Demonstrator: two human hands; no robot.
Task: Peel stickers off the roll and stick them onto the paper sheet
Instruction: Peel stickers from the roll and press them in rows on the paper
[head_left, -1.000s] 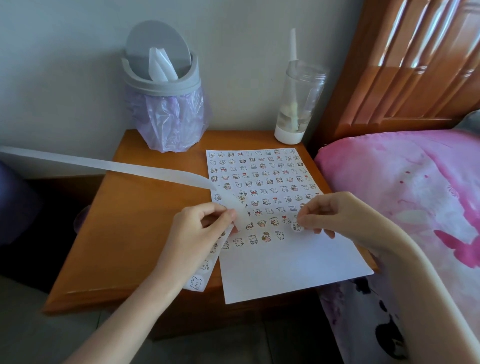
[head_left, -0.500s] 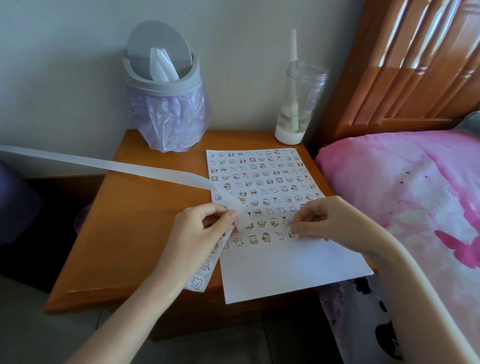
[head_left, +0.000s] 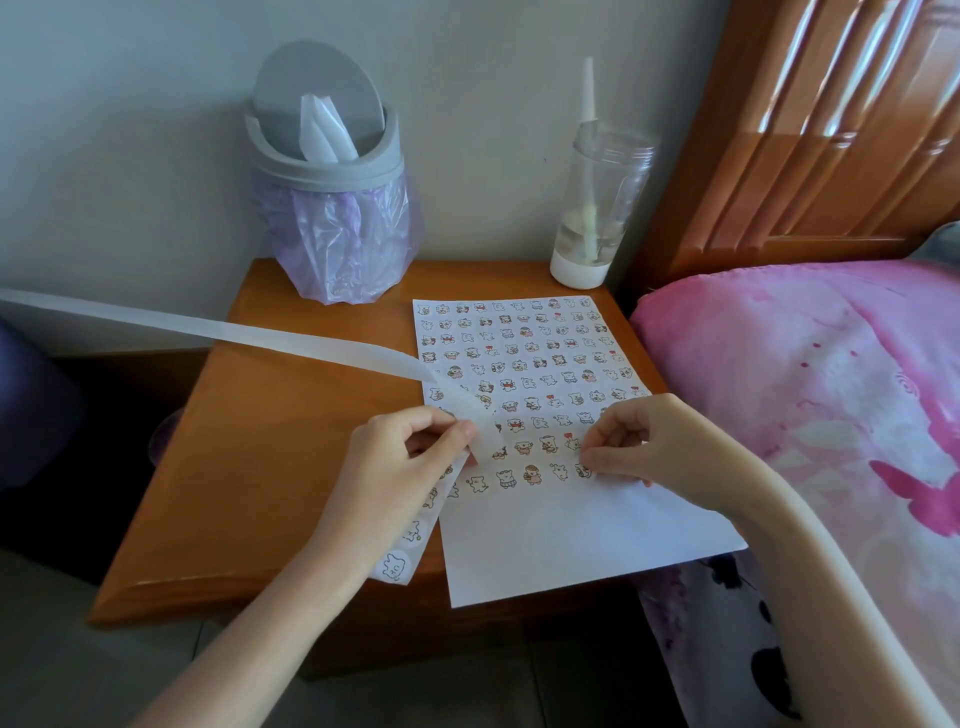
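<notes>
Pinching the white backing strip of stickers (head_left: 400, 558) between thumb and curled fingers, your left hand (head_left: 400, 457) is holding it right at the left edge of the white paper sheet (head_left: 571, 540), probably so each peel needs only a short reach. The loaded end is hanging off the near edge of the orange-brown wooden nightstand (head_left: 291, 467), while the emptied, translucent part is trailing away far to the left, out of your way.

Your right hand (head_left: 654, 447) is working with thumb and forefinger closed together on a small round cartoon sticker (head_left: 583, 471), setting it down at the right end of the nearest row. Its heel is resting on the sheet, which is likely keeping the paper from sliding.

Rows of stickers are already filling the far two-thirds of the sheet; the near part is lying bare and overhanging the nightstand's near edge.

At the far side, a grey swing-lid bin with a purple liner (head_left: 332, 218) and a clear plastic bottle with a white base (head_left: 592, 208) are standing against the wall. A pink patterned blanket (head_left: 805, 389) is lying to the right.
</notes>
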